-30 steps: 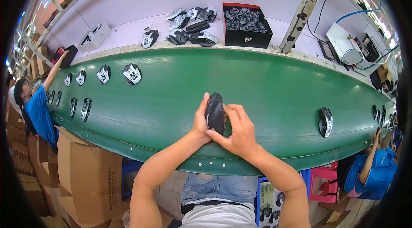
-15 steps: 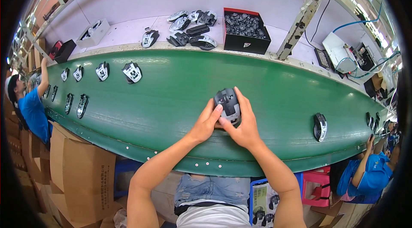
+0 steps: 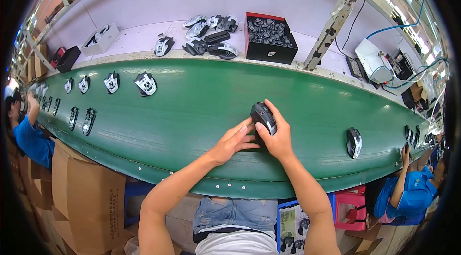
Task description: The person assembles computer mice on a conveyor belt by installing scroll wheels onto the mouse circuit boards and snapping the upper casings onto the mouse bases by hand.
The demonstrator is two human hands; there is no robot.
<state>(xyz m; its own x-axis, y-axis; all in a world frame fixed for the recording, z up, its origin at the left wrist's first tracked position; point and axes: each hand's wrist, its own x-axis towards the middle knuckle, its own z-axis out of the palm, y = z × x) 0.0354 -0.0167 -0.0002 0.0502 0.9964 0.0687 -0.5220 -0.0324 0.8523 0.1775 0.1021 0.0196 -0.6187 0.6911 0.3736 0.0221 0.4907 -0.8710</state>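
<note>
A black computer mouse (image 3: 263, 116) is tilted on its side above the green belt. My right hand (image 3: 279, 142) grips it, thumb across the near face and fingers round the far end. My left hand (image 3: 231, 143) is just left of the mouse with its fingers apart; the index fingertip reaches the mouse's edge, and whether it touches I cannot tell. To the right, another black and silver mouse (image 3: 354, 142) lies on the belt. Several white and black mouse shells (image 3: 145, 84) and narrower dark mouse parts (image 3: 89, 121) lie on the belt to the left.
Beyond the green belt (image 3: 192, 111), a shelf holds a black box (image 3: 272, 53) of small dark parts and a pile of mouse shells (image 3: 223, 50). Co-workers in blue shirts stand left (image 3: 32, 141) and right (image 3: 408, 195). Cardboard boxes (image 3: 91, 207) and a blue crate (image 3: 279, 216) stand below the belt.
The mouse has turned onto its side in my right hand. My left hand has come off it and spread its fingers. The left co-worker's raised arm has come down.
</note>
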